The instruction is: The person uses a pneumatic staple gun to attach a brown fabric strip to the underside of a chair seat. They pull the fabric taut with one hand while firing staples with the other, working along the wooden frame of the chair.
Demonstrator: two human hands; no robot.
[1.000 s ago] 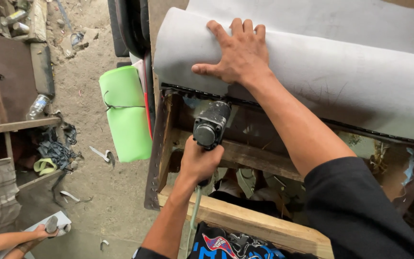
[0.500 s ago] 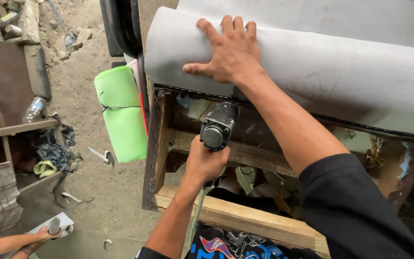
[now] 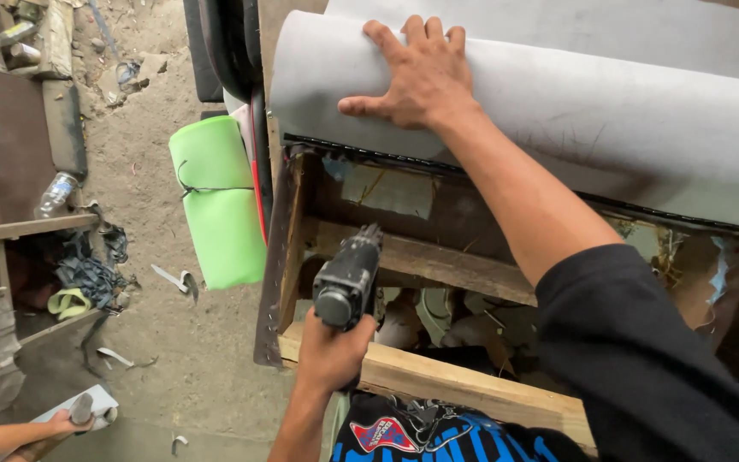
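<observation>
Two own hands: right hand (image 3: 416, 73), left hand (image 3: 333, 349). One more hand (image 3: 66, 421), another person's, at lower left. One dark staple gun (image 3: 348, 281). One grey padded roll (image 3: 558, 120). One wooden frame (image 3: 438, 257). Two green foam pieces (image 3: 215, 197), tied together. One plastic bottle (image 3: 55, 193) on the ground. One black sleeve (image 3: 652, 359).

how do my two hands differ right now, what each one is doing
The right hand lies flat, fingers spread, on the grey fabric; the left hand is closed in a fist around the black power tool. The right reaches far up over the wooden frame; the left sits low, near its front rail. The right arm wears a black sleeve; the left forearm is bare. Both are bare hands.
</observation>
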